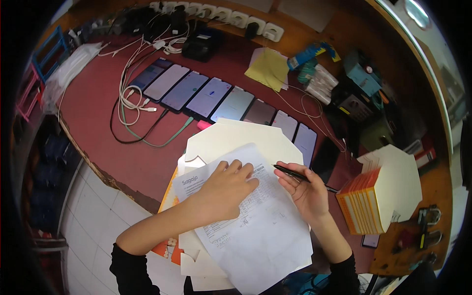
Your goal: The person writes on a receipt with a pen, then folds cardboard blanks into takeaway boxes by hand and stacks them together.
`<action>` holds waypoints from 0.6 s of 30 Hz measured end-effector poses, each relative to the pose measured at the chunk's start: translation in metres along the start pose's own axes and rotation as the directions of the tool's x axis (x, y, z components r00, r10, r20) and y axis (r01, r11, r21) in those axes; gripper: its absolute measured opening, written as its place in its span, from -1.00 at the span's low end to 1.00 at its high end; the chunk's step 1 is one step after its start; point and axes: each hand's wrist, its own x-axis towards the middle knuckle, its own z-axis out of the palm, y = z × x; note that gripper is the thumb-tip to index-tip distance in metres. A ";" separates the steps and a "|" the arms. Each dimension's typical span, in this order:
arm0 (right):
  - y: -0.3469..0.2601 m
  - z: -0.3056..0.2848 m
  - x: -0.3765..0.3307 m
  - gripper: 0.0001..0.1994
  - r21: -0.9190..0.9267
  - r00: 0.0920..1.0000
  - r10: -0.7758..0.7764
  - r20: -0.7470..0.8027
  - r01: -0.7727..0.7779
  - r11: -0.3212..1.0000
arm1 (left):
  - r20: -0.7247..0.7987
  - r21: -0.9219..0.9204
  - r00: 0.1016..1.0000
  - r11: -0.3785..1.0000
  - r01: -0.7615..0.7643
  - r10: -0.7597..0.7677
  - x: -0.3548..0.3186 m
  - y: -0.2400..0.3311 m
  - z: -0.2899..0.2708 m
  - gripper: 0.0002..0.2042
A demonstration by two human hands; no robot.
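A printed white paper sheet (265, 246) with handwriting and table lines lies tilted on a flattened white carton (236, 132). My left hand (227, 189) rests on the sheet's upper part, its bent fingers slightly apart and the fingertips partly hidden; no object shows in it. To the right, my right hand (307, 191) is closed around a black pen (291, 172), whose tip points up and left over the sheet's right edge. That palm is turned partly upward. Orange and white printed card (172, 248) sticks out from under the carton at the lower left.
Several phones (209, 97) lie in a slanting row across the dark red table (93, 118). Charging cables (130, 101) tangle at the left, below a row of wall sockets (221, 14). A stack of folded orange-white cartons (366, 201) stands at right. Yellow paper (268, 69) lies farther back.
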 end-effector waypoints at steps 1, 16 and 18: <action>0.009 -0.006 0.007 -0.81 -0.008 1.000 0.017 0.005 -0.017 1.000 | 0.054 -0.040 0.998 0.999 0.027 -0.025 0.001 -0.005 0.004 -0.61; 0.042 -0.031 0.021 -0.78 -0.660 0.969 -0.223 0.109 0.239 0.712 | 0.030 -0.244 0.999 0.970 -0.005 0.013 -0.003 -0.021 0.002 -0.47; 0.045 -0.034 0.021 -0.74 -0.756 0.955 -0.270 0.122 0.266 0.598 | 0.020 -0.232 1.000 0.972 -0.015 0.020 -0.002 -0.021 0.004 -0.46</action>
